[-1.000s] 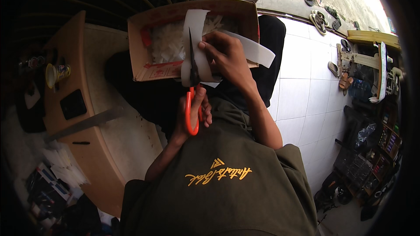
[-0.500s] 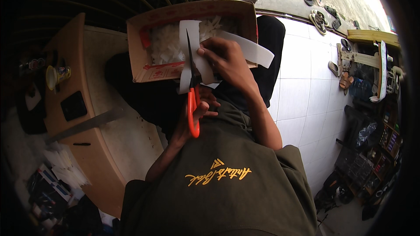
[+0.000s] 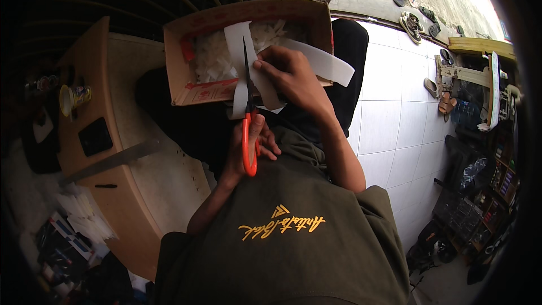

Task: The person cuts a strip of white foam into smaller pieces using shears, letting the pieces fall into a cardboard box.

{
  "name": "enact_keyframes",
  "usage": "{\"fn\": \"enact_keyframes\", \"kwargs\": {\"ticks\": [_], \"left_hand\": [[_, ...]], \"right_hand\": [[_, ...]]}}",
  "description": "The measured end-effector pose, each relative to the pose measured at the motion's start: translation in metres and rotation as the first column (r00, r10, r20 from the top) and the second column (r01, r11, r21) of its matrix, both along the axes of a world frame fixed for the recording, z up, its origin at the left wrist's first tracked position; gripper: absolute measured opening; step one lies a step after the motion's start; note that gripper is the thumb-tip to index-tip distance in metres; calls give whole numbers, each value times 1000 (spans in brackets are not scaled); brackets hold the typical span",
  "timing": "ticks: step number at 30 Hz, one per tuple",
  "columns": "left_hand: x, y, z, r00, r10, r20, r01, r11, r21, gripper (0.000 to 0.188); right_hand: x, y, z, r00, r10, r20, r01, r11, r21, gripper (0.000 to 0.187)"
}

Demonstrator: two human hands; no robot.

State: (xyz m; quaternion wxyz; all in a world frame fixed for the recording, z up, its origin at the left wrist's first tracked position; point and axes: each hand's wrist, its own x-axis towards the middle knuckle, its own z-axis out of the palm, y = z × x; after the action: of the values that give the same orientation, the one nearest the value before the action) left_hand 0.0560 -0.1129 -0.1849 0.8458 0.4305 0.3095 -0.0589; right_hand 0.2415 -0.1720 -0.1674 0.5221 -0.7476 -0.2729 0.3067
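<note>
Over a cardboard box [image 3: 186, 68] of white scraps on our lap, our left hand [image 3: 248, 147] closes around orange scissors [image 3: 248, 135] while our right hand [image 3: 291, 76] pinches a white paper strip [image 3: 237, 39]. The strip looks light and floppy, best held close beside the blades.

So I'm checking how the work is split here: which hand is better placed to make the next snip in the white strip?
The left hand. It already holds the orange-handled scissors, blades along the white strip. The right hand is busy steadying that strip over the cardboard box.
</note>
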Motion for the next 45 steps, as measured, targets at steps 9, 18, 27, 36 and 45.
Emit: {"fn": "enact_keyframes", "kwargs": {"ticks": [9,18,27,36,45], "left_hand": [[-3,3,3,1000,13,17,-13,1000,-18,60],[-8,-6,-7,977,12,214,-34,995,98,83],[6,0,4,1000,22,16,-21,999,-43,58],[3,3,3,999,11,-49,-16,994,-106,53],[-12,-14,-18,962,63,265,-85,994,74,81]], "right_hand": [[0,2,0,1000,23,-6,-24,999,-37,30],[1,1,-4,996,81,31,-80,997,-15,29],[2,-4,-3,993,104,-61,-105,994,-24,28],[2,-1,-6,992,126,-1,-126,992,-29,30],[1,0,4,982,191,-10,-191,979,-69,29]]}}
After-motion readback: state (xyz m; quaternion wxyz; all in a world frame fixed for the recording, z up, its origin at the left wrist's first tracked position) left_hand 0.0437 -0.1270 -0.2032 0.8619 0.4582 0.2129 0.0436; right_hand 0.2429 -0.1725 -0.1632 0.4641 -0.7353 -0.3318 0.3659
